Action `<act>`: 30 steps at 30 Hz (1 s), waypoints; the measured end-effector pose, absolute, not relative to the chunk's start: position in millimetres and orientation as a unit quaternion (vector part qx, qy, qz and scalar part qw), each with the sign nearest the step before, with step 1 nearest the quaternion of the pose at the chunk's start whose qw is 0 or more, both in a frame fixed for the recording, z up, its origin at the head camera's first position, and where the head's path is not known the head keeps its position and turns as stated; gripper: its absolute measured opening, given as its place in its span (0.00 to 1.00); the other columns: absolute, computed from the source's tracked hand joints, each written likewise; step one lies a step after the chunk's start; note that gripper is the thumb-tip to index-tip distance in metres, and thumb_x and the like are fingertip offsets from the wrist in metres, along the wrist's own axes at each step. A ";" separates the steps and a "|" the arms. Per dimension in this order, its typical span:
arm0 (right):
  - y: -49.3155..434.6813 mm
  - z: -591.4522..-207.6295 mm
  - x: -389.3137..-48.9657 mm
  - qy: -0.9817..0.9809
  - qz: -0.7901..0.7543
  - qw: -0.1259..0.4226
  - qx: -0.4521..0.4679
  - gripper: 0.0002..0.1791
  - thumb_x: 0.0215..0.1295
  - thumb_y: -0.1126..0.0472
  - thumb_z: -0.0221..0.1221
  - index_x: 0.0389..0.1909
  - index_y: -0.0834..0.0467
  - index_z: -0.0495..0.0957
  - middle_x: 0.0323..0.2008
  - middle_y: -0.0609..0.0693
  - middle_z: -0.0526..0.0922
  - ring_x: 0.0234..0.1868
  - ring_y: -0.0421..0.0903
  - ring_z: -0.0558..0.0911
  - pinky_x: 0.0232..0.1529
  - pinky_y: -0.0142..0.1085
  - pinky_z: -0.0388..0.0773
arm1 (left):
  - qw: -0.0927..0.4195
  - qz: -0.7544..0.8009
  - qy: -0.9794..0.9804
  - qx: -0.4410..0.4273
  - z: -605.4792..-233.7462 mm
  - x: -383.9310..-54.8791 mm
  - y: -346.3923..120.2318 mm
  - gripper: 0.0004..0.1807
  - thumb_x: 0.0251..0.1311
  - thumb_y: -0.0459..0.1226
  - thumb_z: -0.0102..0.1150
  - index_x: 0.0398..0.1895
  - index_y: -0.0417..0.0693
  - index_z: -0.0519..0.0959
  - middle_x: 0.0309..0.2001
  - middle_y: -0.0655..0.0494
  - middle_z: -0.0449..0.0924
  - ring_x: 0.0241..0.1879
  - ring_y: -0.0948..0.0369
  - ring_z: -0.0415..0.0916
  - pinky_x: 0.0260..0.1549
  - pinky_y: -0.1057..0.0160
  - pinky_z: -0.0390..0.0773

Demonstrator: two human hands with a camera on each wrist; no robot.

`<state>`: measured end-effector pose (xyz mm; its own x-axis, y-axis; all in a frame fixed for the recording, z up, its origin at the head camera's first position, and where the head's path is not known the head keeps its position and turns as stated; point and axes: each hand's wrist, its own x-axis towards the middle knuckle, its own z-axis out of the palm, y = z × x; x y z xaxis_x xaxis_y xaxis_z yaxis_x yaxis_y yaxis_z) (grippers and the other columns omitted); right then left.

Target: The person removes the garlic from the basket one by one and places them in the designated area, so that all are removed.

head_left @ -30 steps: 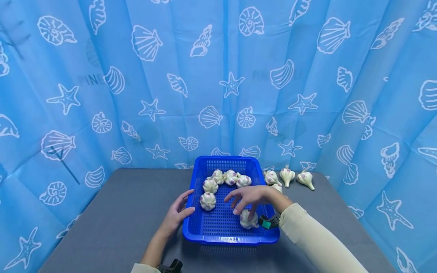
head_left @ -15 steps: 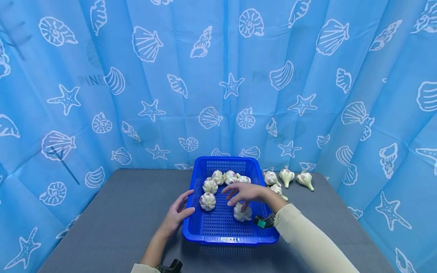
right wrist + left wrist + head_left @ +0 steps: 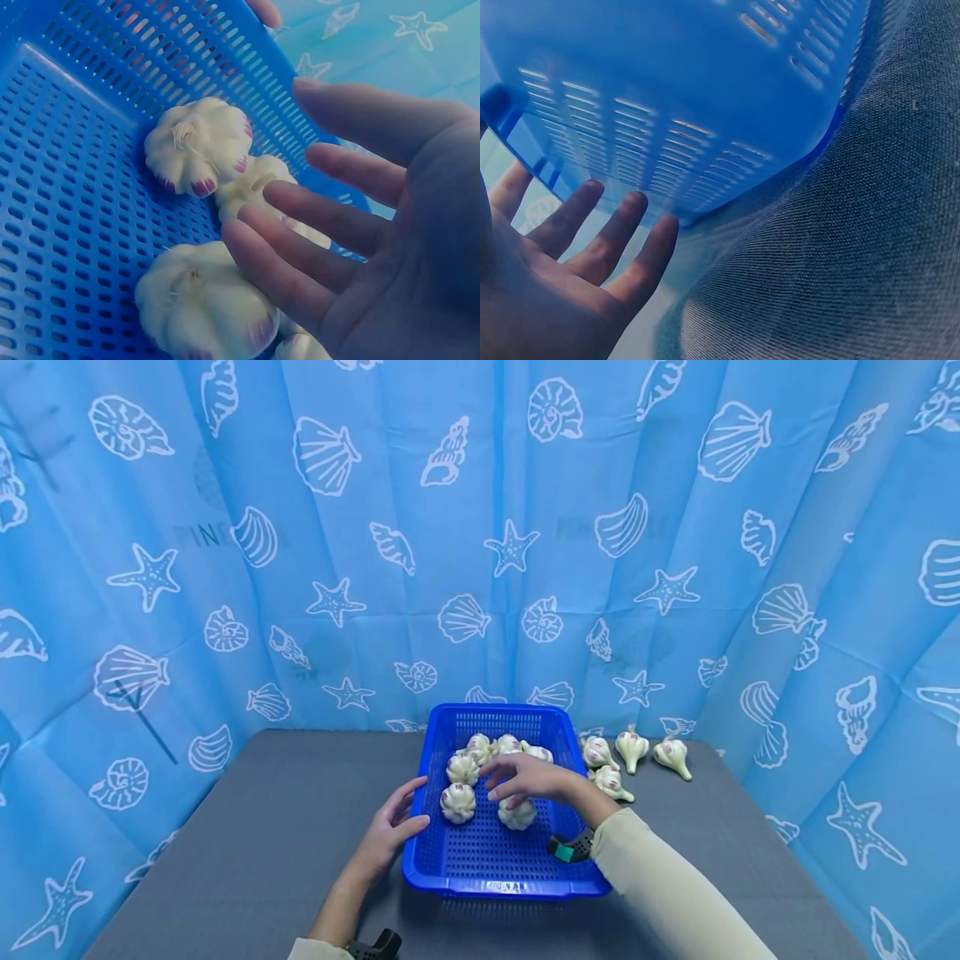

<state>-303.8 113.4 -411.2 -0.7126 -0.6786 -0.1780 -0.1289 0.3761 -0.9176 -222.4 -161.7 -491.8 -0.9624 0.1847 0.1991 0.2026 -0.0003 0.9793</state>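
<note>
In the head view a blue plastic basket [image 3: 507, 887] with slotted walls stands on the table. My left hand [image 3: 397, 822] is at its left side, thumb by the rim; the left wrist view has its straight fingers [image 3: 619, 232] along the outer wall. Inside, my right hand [image 3: 528, 777] has its fingers spread and mostly straight, the little finger touching a garlic bulb [image 3: 206, 300] that sits root end up. This bulb [image 3: 517, 816] lies right of another garlic bulb [image 3: 457, 803] at the basket's left wall. Several more bulbs [image 3: 462, 769] curve along the left and back walls.
Several garlic bulbs [image 3: 632, 747] lie on the grey table [image 3: 315, 802] to the right of the basket, one [image 3: 611, 782] close by its wall. A blue curtain [image 3: 420, 552] with white shells hangs behind the table and along both sides.
My right hand has moved left and a little farther back across the basket, and the garlic bulb under it has shifted the same way. My left hand has stayed at the basket's side.
</note>
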 end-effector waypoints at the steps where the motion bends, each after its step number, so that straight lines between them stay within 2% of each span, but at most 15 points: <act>1: 112.6 -411.4 -304.1 0.781 -0.498 0.271 -0.260 0.29 0.64 0.65 0.62 0.63 0.70 0.67 0.55 0.70 0.74 0.46 0.51 0.81 0.44 0.51 0.80 | 0.006 -0.694 -0.707 -0.138 -491.8 -222.5 -161.7 0.29 0.66 0.34 0.54 0.71 0.52 0.64 0.68 0.36 0.61 0.64 0.37 0.63 0.55 0.37 0.69; 5: 110.6 -410.4 -305.6 0.788 -0.501 0.241 -0.263 0.28 0.64 0.65 0.62 0.62 0.70 0.68 0.51 0.64 0.78 0.45 0.52 0.81 0.43 0.52 0.80 | 0.005 -0.692 -0.709 -0.137 -492.2 -222.4 -161.6 0.29 0.66 0.34 0.54 0.71 0.53 0.64 0.69 0.36 0.60 0.64 0.37 0.63 0.55 0.37 0.68; 10: 113.6 -405.2 -309.0 0.815 -0.490 0.200 -0.237 0.25 0.63 0.65 0.63 0.60 0.68 0.72 0.49 0.60 0.80 0.46 0.59 0.81 0.37 0.51 0.81 | 0.004 -0.691 -0.710 -0.137 -491.7 -222.1 -161.5 0.29 0.66 0.34 0.54 0.71 0.54 0.65 0.69 0.37 0.60 0.64 0.36 0.63 0.54 0.37 0.69; 14: 116.6 -402.2 -311.6 0.846 -0.455 0.187 -0.207 0.23 0.60 0.66 0.65 0.57 0.65 0.75 0.50 0.61 0.79 0.43 0.54 0.82 0.34 0.49 0.82 | 0.003 -0.694 -0.707 -0.136 -491.4 -222.3 -162.1 0.29 0.66 0.34 0.54 0.71 0.53 0.65 0.68 0.36 0.61 0.63 0.36 0.63 0.54 0.37 0.70; 20: 117.9 -406.7 -314.0 0.856 -0.440 0.197 -0.188 0.21 0.58 0.69 0.66 0.54 0.65 0.76 0.54 0.64 0.77 0.42 0.51 0.83 0.34 0.49 0.82 | 0.006 -0.691 -0.710 -0.132 -491.5 -222.0 -162.5 0.29 0.66 0.35 0.55 0.71 0.54 0.65 0.69 0.37 0.61 0.64 0.37 0.63 0.54 0.36 0.69; 26: 117.1 -413.4 -313.7 0.853 -0.429 0.227 -0.190 0.25 0.57 0.72 0.65 0.56 0.70 0.74 0.57 0.66 0.75 0.48 0.54 0.80 0.35 0.52 0.82 | 0.011 -0.686 -0.715 -0.135 -491.8 -222.6 -162.4 0.29 0.65 0.35 0.55 0.71 0.53 0.65 0.69 0.37 0.61 0.65 0.37 0.62 0.56 0.36 0.67; 30: 114.6 -417.1 -314.2 0.860 -0.404 0.245 -0.191 0.25 0.56 0.73 0.64 0.57 0.68 0.74 0.58 0.63 0.75 0.51 0.54 0.79 0.37 0.53 0.82 | 0.011 -0.687 -0.714 -0.136 -492.2 -223.6 -162.5 0.29 0.65 0.35 0.55 0.71 0.53 0.65 0.68 0.37 0.61 0.65 0.37 0.62 0.57 0.37 0.67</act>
